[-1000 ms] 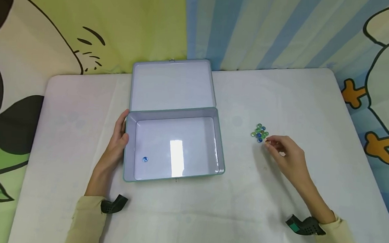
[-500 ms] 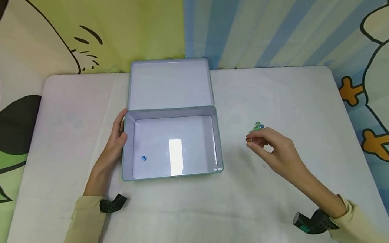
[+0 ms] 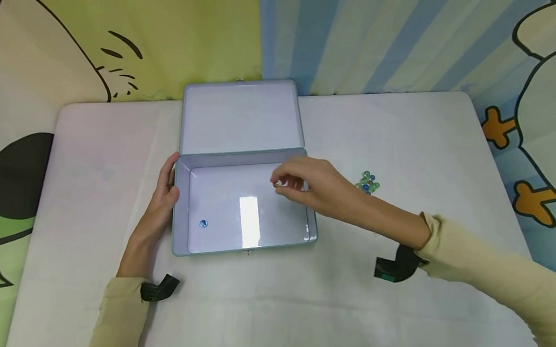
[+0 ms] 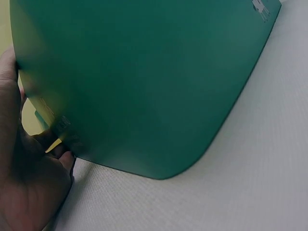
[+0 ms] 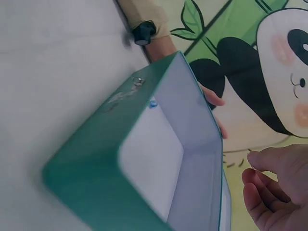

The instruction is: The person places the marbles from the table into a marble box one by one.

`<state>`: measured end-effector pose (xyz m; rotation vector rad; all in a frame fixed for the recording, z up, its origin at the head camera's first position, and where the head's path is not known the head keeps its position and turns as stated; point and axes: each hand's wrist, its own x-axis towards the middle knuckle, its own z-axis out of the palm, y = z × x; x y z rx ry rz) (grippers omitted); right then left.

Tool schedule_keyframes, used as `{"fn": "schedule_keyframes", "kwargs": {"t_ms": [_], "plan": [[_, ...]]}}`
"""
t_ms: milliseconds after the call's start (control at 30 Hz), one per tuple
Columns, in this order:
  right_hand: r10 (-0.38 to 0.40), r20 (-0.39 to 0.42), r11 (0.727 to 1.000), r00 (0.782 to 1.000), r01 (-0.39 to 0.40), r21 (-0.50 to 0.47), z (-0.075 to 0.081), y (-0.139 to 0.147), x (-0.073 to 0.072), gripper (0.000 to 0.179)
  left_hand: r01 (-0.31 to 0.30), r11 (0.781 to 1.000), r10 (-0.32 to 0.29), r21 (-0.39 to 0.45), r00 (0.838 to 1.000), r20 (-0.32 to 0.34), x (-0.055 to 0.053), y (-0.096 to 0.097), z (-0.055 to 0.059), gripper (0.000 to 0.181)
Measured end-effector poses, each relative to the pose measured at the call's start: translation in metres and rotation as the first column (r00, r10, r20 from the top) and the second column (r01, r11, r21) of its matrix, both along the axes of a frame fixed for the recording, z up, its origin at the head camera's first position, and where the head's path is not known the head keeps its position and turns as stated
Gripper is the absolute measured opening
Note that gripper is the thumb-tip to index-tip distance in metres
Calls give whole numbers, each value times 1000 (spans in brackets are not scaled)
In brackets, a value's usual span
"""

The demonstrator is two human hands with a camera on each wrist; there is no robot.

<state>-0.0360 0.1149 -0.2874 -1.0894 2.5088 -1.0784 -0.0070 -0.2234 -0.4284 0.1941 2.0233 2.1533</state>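
Note:
A shallow metal box (image 3: 243, 252), green outside and pale inside, lies open on the table with its lid folded back. My left hand (image 3: 156, 214) rests against its left outer wall, fingers stretched along the side and thumb near the rim. My right hand (image 3: 306, 183) is over the box's right part, pinching a small brownish marble (image 3: 278, 183) between thumb and fingertips. A blue marble (image 3: 204, 223) sits on the box floor towards the front left. Right of the box, a cluster of green and blue marbles (image 3: 366, 181) is partly covered by my right forearm.
The open lid (image 3: 243, 119) lies behind the box, close to the table's far edge. A white cloth covers the table (image 3: 269, 321). Printed curtains (image 3: 381, 42) with cartoon animals hang behind and at both sides.
My right hand has carried the brownish marble left from the cluster to over the box. My left hand keeps its place on the box wall.

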Motion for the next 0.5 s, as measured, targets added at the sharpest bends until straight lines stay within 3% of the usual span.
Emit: {"fn": "schedule_keyframes", "kwargs": {"t_ms": [100, 233, 367, 500], "plan": [[61, 103, 997, 993, -66, 40, 1, -35, -18, 11, -1, 1000, 1, 2, 1000, 2, -1, -2, 1, 83], [147, 204, 983, 968, -165, 76, -10, -81, -39, 10, 4, 1000, -4, 28, 1000, 6, -1, -2, 0, 83], [240, 236, 959, 942, -268, 96, -31, -120, -54, 9, 13, 998, -14, 54, 1000, 9, -1, -2, 1, 82], [291, 252, 932, 923, -334, 144, -52, -148, -60, 8, 18, 998, -19, 65, 1000, 7, -3, -1, 2, 83]]}}
